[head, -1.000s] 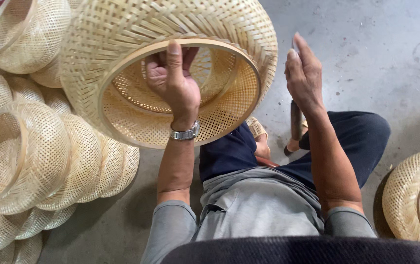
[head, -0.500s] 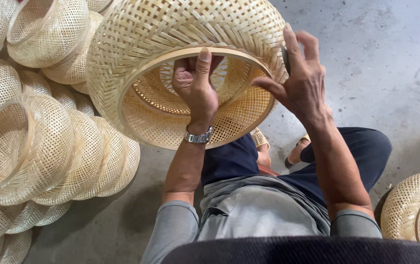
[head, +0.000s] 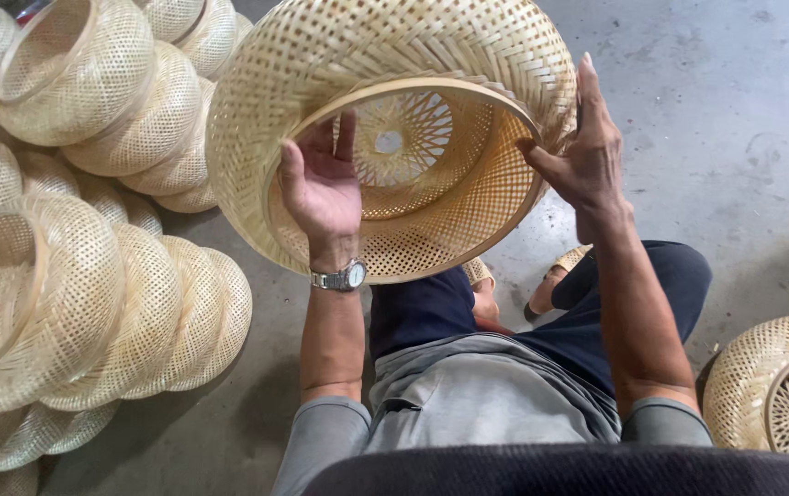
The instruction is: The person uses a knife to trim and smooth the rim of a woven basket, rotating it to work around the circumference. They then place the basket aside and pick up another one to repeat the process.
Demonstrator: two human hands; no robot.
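A large round woven bamboo basket (head: 385,55), like a lampshade, is held up in front of me with its open mouth facing me. My left hand (head: 321,188) grips its near rim, thumb outside and fingers inside; a metal wristwatch (head: 339,276) sits on that wrist. My right hand (head: 582,152) holds the right side of the rim, fingers along the outer weave and thumb on the rim's edge. Through the mouth I see the star-shaped weave and a small hole at the basket's bottom.
Nested rows of similar bamboo baskets (head: 73,303) lie on the concrete floor at the left, with more behind (head: 110,87). Another basket (head: 780,390) lies at the lower right. My legs in dark trousers and a sandalled foot (head: 559,276) are below the basket.
My right hand has come up from beside my knee and taken the basket's right rim. The basket has turned so its mouth faces me more squarely.
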